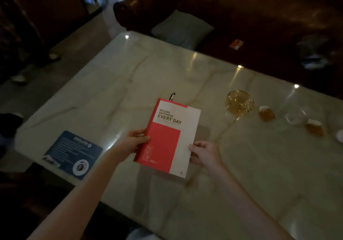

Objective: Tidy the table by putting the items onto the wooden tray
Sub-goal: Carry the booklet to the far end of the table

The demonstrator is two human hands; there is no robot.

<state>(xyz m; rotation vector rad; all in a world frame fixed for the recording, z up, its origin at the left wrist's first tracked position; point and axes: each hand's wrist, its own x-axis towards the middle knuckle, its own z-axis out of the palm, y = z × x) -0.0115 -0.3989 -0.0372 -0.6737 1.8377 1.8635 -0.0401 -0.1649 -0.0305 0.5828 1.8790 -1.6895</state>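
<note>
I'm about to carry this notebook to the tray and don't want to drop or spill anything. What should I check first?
1. Left hand grips the notebook edge: ok.
2. Right hand holds the other edge: ok.
3. Pen poking out the top, secure: cannot tell.
4. Wooden tray in view: not ok, not visible.
5. Amber glass dish and small jars apart from the notebook: ok.

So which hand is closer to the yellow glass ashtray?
The right hand. It grips the notebook's right edge, below and left of the ashtray. The left hand grips the notebook's left edge, farther away with the notebook in between.
</note>
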